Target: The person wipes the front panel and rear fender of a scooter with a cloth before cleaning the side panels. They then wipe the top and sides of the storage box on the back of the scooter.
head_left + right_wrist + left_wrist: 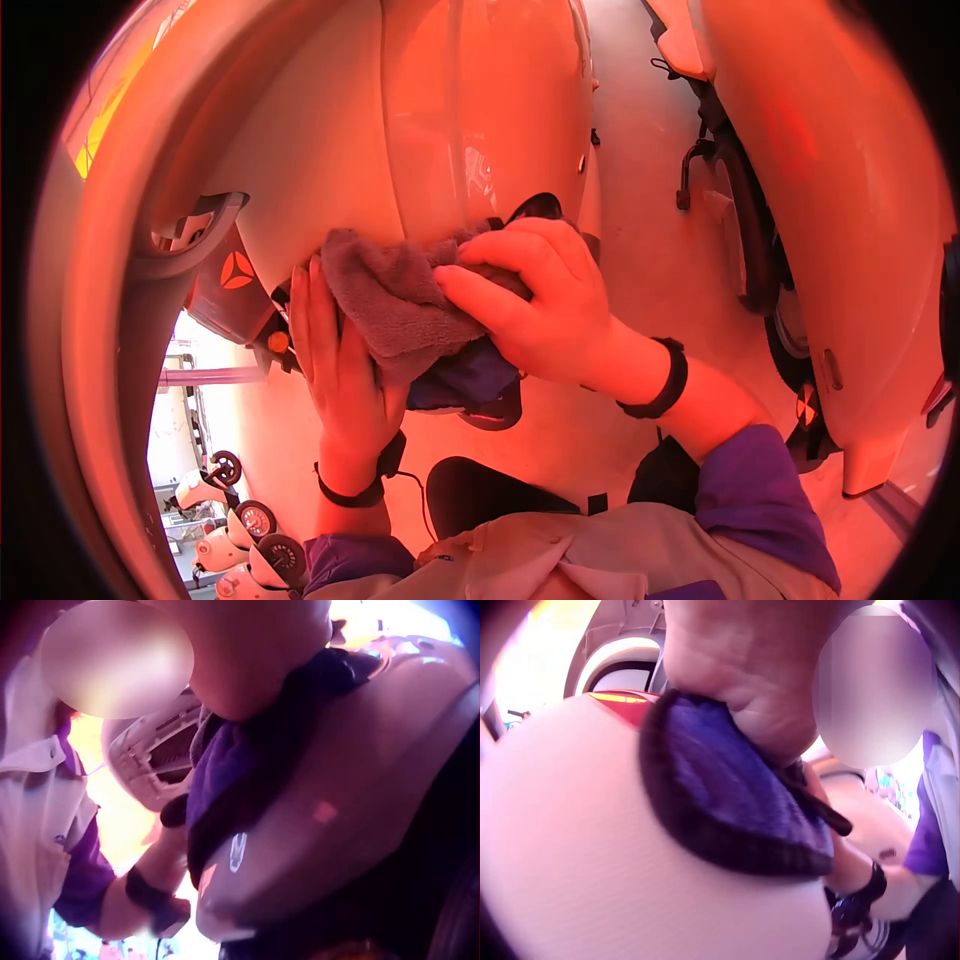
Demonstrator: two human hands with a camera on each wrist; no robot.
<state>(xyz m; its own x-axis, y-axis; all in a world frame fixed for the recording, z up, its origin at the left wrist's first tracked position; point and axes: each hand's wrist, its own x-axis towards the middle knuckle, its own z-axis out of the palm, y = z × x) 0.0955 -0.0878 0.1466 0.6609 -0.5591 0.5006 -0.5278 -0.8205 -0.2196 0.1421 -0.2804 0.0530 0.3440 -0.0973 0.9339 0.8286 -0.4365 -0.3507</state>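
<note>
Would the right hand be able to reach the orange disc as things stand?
Probably not directly: in the head view, the cloth and left hand lie between the right hand and disc.

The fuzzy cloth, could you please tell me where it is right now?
In the head view, the fuzzy cloth is just left of centre, between the left hand and the right hand, with the glossy vehicle panel directly above it.

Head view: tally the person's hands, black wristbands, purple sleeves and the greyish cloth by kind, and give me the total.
Left hand and right hand: 2
Left wristband and right wristband: 2
Left sleeve and right sleeve: 2
Greyish cloth: 1
Total: 7
</note>
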